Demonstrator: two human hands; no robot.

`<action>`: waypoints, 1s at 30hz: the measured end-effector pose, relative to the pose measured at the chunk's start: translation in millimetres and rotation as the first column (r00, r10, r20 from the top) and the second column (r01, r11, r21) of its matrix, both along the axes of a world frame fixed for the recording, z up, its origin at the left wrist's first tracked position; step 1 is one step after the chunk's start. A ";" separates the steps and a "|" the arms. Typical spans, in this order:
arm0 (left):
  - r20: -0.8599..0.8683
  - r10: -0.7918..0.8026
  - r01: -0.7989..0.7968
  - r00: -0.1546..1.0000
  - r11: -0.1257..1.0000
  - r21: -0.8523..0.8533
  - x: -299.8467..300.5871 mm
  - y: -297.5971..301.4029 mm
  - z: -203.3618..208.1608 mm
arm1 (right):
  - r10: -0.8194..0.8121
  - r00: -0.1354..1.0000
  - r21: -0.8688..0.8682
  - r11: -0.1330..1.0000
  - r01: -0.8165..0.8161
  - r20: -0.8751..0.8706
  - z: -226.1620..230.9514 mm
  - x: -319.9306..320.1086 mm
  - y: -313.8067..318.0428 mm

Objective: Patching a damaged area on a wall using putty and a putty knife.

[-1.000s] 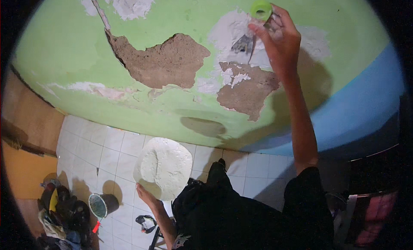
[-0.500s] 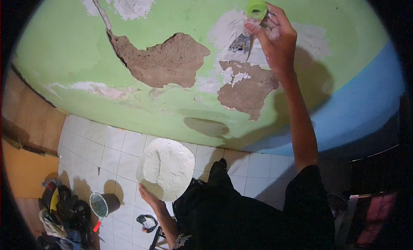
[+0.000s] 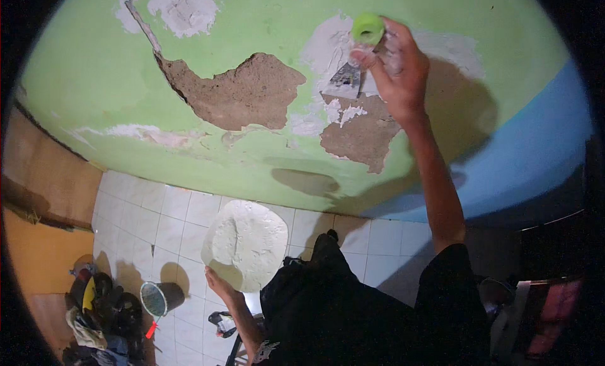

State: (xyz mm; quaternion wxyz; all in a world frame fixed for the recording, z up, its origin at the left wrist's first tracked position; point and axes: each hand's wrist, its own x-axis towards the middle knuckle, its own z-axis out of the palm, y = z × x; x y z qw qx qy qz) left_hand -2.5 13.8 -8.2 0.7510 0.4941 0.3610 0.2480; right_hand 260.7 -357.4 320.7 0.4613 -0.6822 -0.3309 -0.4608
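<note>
My right hand [image 3: 406, 76] is raised to the wall, its fingers closed round a putty knife [image 3: 368, 29] with a bright green handle. The knife's metal blade [image 3: 345, 81] points down, over white filler [image 3: 328, 47] spread on the green wall. Just below the blade is a bare brown patch [image 3: 362, 136] with some filler along its top. Low down, my left hand [image 3: 220, 285] grips the near edge of a pale, roundish board [image 3: 227, 274]. White filler paste [image 3: 252, 240] covers most of that board. The left fingers are partly hidden beneath it.
A larger bare patch [image 3: 246, 92] lies left on the green wall [image 3: 252, 25], which turns blue at right. On the tiled floor [image 3: 170, 205] stand a bucket [image 3: 162, 298] with a red-ended tool [image 3: 151, 329] beside it, and a dark heap of belongings [image 3: 104, 309].
My right hand has brought the putty knife slightly down and left, and its blade now shows broader, near the bare patch's top edge. The left hand still holds the board.
</note>
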 end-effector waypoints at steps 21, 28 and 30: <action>-0.101 -0.015 0.023 0.995 0.997 0.077 36.9 -36.6 49.4 | -0.014 0.999 -0.026 1.000 0.015 0.039 36.1 14.4 -17.8; -0.109 -0.004 0.014 0.994 0.996 0.090 47.4 -35.4 48.2 | 0.004 0.991 0.215 0.976 -0.034 0.137 50.8 7.7 -40.0; -0.131 0.003 0.010 0.991 0.994 0.105 48.2 -36.1 49.1 | 0.116 0.993 0.026 0.993 -0.115 -0.028 35.3 -4.5 -16.8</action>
